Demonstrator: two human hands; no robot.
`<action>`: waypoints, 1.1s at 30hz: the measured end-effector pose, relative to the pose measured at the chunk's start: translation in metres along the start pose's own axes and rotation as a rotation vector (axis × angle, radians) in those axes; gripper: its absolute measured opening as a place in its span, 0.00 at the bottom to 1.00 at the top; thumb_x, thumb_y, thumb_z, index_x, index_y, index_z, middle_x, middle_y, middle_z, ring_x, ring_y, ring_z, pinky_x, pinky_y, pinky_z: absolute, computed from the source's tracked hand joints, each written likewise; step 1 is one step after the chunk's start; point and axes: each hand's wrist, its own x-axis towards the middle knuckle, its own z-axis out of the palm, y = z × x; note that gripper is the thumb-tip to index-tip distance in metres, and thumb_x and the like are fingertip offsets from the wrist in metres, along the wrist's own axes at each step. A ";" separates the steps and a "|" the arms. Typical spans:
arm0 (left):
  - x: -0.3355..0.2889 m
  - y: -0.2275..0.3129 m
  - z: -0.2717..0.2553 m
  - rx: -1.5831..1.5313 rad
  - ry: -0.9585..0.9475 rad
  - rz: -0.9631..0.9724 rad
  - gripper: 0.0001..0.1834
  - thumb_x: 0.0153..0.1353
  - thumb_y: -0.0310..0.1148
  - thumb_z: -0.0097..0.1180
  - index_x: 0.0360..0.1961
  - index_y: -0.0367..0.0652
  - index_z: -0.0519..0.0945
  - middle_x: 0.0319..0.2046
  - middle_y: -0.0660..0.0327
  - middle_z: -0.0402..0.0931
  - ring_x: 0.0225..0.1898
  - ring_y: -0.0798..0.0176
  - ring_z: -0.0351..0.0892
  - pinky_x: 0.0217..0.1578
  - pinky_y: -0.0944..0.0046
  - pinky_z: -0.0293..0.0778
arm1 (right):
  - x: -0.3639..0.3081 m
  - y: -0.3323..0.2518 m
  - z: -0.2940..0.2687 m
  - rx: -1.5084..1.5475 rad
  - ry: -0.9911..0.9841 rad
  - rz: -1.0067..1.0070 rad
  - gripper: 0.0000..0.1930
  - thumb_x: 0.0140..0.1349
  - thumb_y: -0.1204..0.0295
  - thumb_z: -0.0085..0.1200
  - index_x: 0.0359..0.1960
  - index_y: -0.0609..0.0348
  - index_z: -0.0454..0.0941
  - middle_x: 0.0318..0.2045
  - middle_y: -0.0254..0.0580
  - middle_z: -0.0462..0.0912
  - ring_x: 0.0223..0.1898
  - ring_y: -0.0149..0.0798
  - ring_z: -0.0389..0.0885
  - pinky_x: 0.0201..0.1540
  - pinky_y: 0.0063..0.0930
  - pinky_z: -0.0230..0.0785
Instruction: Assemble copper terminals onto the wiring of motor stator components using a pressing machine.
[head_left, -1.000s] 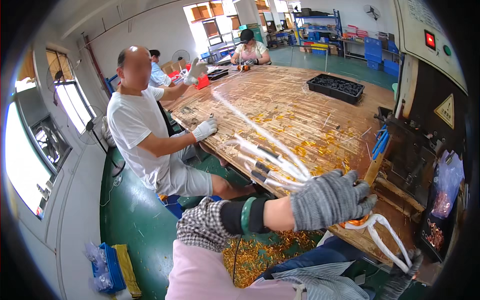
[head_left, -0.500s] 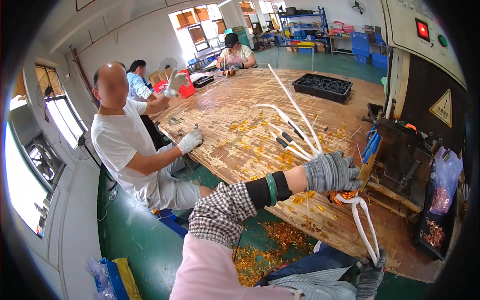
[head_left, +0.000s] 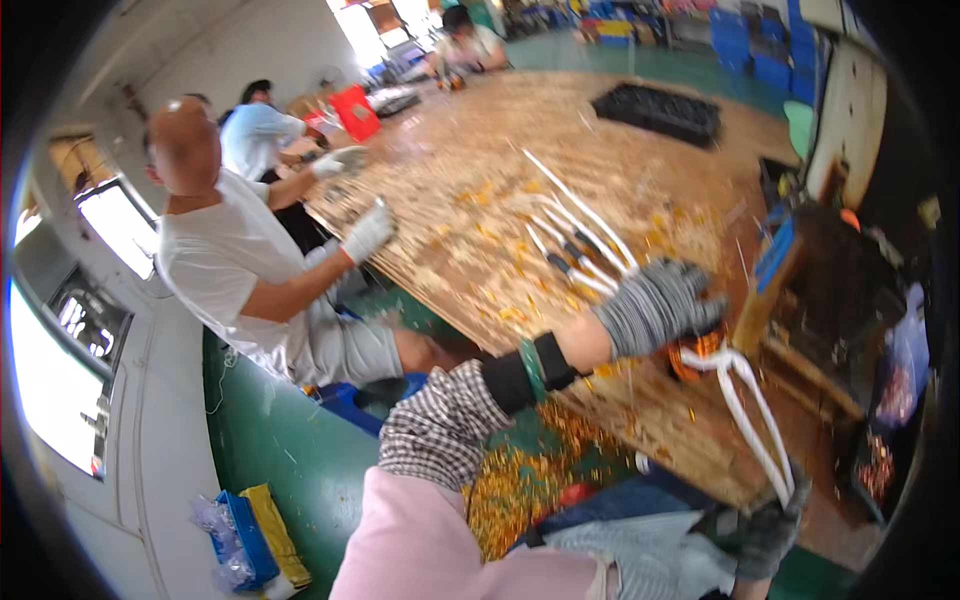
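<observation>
A copper wire coil with white sleeved leads lies on the worktable, beside a dark metal machine. Across its top rests my left hand, in a grey striped glove, its fingers bent over the coil; their undersides are hidden. My right hand, in a similar glove, is low beyond the table's near edge. It is closed on the ends of two white leads, which stretch down from the coil. More white leads, some with black sleeve pieces, fan out on the table beyond my left hand.
Yellow scraps lie over the wooden worktable and the floor. A black tray stands at the far side. Blue-handled pliers are by the machine. A person in white gloves sits at the left; others work farther back.
The whole view has shifted and blurred. The nearby person's raised gloved hand has come down toward the table. My left hand stays at the coil; my right still holds the leads.
</observation>
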 end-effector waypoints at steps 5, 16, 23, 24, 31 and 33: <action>-0.050 0.028 0.001 -0.228 0.320 -0.225 0.33 0.43 0.33 0.61 0.54 0.49 0.67 0.53 0.46 0.62 0.54 0.46 0.64 0.53 0.53 0.63 | -0.002 -0.009 0.030 0.251 -0.227 0.060 0.24 0.65 0.54 0.40 0.51 0.63 0.66 0.28 0.40 0.77 0.23 0.32 0.75 0.26 0.24 0.70; -0.116 -0.053 0.081 -1.987 0.829 -1.247 0.35 0.52 0.47 0.62 0.52 0.34 0.63 0.47 0.52 0.66 0.51 0.55 0.67 0.52 0.50 0.67 | -0.009 -0.015 0.035 0.321 -0.009 0.179 0.27 0.64 0.51 0.39 0.50 0.67 0.67 0.17 0.41 0.75 0.14 0.35 0.72 0.18 0.26 0.69; -0.066 -0.122 0.102 -2.202 1.056 -1.382 0.29 0.42 0.58 0.64 0.06 0.49 0.65 0.14 0.59 0.72 0.24 0.53 0.77 0.35 0.44 0.78 | 0.004 0.010 0.008 0.224 0.196 0.184 0.26 0.64 0.53 0.42 0.50 0.67 0.68 0.31 0.41 0.77 0.24 0.32 0.74 0.27 0.23 0.70; -0.052 -0.116 0.088 -2.192 1.111 -1.365 0.30 0.42 0.61 0.63 0.07 0.47 0.67 0.13 0.58 0.72 0.24 0.53 0.77 0.35 0.46 0.78 | 0.006 0.013 -0.014 0.098 0.096 0.176 0.26 0.64 0.53 0.43 0.49 0.67 0.69 0.33 0.41 0.77 0.26 0.34 0.75 0.30 0.24 0.70; -0.050 -0.156 0.111 -2.238 0.854 -1.041 0.20 0.45 0.52 0.65 0.20 0.49 0.73 0.20 0.59 0.75 0.24 0.60 0.78 0.29 0.55 0.79 | -0.001 -0.012 -0.014 -0.523 -0.170 0.093 0.29 0.64 0.48 0.35 0.39 0.68 0.75 0.24 0.41 0.78 0.23 0.33 0.75 0.25 0.25 0.67; -0.036 -0.148 0.097 -2.160 0.784 -1.080 0.16 0.50 0.47 0.63 0.23 0.49 0.74 0.20 0.63 0.75 0.21 0.65 0.77 0.28 0.59 0.80 | -0.002 -0.006 -0.019 -0.554 -0.101 0.059 0.29 0.64 0.48 0.36 0.39 0.68 0.75 0.23 0.41 0.77 0.21 0.33 0.74 0.24 0.24 0.66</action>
